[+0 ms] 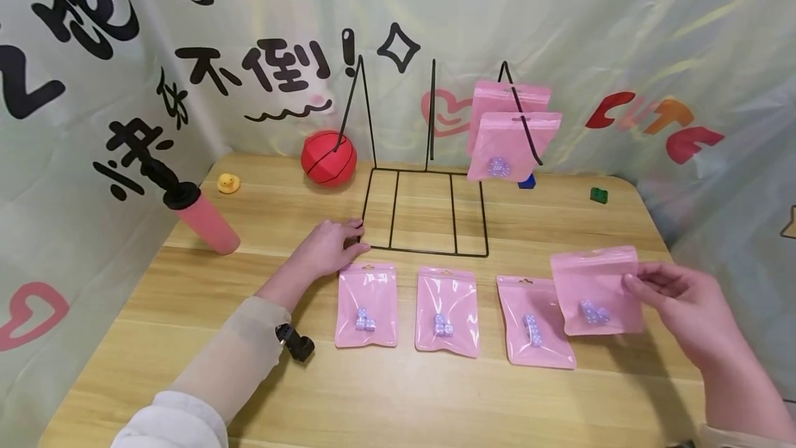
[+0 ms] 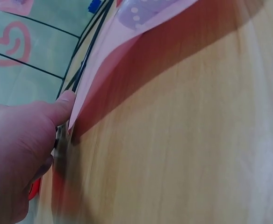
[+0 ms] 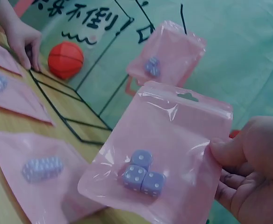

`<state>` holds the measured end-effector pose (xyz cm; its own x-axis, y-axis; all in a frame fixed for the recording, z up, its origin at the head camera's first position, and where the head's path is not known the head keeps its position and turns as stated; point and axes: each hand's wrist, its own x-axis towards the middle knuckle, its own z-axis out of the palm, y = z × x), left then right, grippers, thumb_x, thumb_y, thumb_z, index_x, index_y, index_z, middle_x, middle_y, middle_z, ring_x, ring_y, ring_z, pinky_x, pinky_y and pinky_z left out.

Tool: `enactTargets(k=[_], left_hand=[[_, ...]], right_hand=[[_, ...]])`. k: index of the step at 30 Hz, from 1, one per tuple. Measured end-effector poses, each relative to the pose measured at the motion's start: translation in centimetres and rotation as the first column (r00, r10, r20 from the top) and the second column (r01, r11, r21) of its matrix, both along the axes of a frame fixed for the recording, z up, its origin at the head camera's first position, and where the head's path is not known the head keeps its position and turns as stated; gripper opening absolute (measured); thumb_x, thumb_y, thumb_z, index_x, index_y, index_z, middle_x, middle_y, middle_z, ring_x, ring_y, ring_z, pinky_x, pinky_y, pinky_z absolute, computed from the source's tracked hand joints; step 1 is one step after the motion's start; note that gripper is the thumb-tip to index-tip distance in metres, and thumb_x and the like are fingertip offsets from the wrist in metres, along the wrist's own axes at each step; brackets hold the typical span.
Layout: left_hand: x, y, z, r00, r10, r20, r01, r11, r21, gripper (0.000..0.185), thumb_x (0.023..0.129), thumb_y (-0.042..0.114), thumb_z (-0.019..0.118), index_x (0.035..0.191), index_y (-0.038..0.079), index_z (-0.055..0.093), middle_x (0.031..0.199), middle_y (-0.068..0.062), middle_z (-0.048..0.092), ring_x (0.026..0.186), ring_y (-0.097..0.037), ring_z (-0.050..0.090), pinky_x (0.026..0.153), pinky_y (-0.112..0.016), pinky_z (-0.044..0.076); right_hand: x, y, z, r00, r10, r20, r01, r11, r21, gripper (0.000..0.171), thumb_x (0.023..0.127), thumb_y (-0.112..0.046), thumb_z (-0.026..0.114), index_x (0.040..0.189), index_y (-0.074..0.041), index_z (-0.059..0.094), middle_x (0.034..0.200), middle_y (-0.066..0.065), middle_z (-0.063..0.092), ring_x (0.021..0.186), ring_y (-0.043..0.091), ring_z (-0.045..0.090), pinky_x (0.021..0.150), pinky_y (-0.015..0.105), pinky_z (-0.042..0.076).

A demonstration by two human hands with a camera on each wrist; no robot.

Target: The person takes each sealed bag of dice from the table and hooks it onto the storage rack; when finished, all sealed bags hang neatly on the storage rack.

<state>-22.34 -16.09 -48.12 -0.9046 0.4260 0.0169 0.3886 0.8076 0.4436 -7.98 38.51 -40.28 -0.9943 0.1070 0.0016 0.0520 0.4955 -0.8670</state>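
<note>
Right hand (image 1: 690, 310) grip: thumb and fingers pinch the right edge of a pink pouch (image 1: 597, 291), held upright off the tabletop (image 1: 398, 379). Three lilac dice (image 3: 141, 173) sit low inside it, hang hole at its top edge

Just below and left of that grip, three more pink pouches lie flat in a row on the tabletop, each with dice inside; nearest one (image 1: 536, 321) is partly overlapped by the held pouch in the head view, then the middle one (image 1: 447, 310), then the far-left one (image 1: 367, 305)

Left hand (image 1: 329, 247) grip: released, fingers straight, pressing down on the front left corner of the black wire rack (image 1: 425, 211). Far-left pouch lies just beside it, its corner touching the thumb in the left wrist view

Beyond the rack base, two pink pouches (image 1: 511, 137) hang on the rack's right hook, one in front of the other. Past the left hand: red ball (image 1: 329, 157), yellow duck (image 1: 228, 183), pink pump (image 1: 202, 216). Green die (image 1: 599, 195) lies well behind the right hand
</note>
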Motion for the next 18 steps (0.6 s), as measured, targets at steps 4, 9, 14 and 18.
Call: enactTargets(k=[4,9,14,18], left_hand=[[0.1,0.3,0.3,1.000,-0.017,-0.005,0.017,1.000,-0.018,0.051,0.102,0.038,0.073,0.140,0.004,0.069,0.150,-0.011,0.061,0.142,-0.035,0.053,0.117,-0.051,0.042],[0.2,0.5,0.3,1.000,-0.022,-0.014,0.021,0.999,-0.029,0.051,0.102,0.037,0.074,0.139,0.004,0.069,0.147,-0.012,0.063,0.141,-0.034,0.054,0.117,-0.051,0.042],[0.2,0.4,0.3,1.000,-0.017,-0.026,0.017,1.000,-0.023,0.050,0.101,0.037,0.075,0.138,0.003,0.070,0.145,-0.013,0.064,0.140,-0.034,0.054,0.118,-0.052,0.041],[0.2,0.3,0.4,1.000,-0.011,-0.019,0.010,1.000,-0.026,0.050,0.102,0.037,0.074,0.139,0.004,0.069,0.146,-0.012,0.063,0.140,-0.034,0.053,0.119,-0.053,0.039]], right_hand=[[-0.2,-1.2,0.9,1.000,0.004,-0.018,-0.004,0.999,-0.042,0.010,0.100,-0.004,0.074,0.102,-0.013,0.079,0.089,-0.007,0.078,0.079,-0.001,0.071,0.072,0.009,0.054],[-0.9,-3.0,1.6,0.998,0.008,-0.058,-0.012,0.998,-0.067,0.010,0.099,-0.001,0.074,0.104,-0.008,0.080,0.090,-0.011,0.077,0.078,0.000,0.071,0.073,0.009,0.054],[-1.7,-5.4,2.2,0.993,0.011,-0.115,-0.019,0.998,-0.066,0.010,0.099,-0.003,0.074,0.108,-0.003,0.078,0.090,-0.008,0.076,0.078,0.003,0.069,0.073,0.010,0.055],[-2.5,-7.5,2.8,0.988,0.016,-0.151,-0.026,0.998,-0.060,0.013,0.100,-0.006,0.075,0.111,0.001,0.075,0.090,-0.006,0.073,0.078,0.007,0.065,0.072,0.011,0.055]])
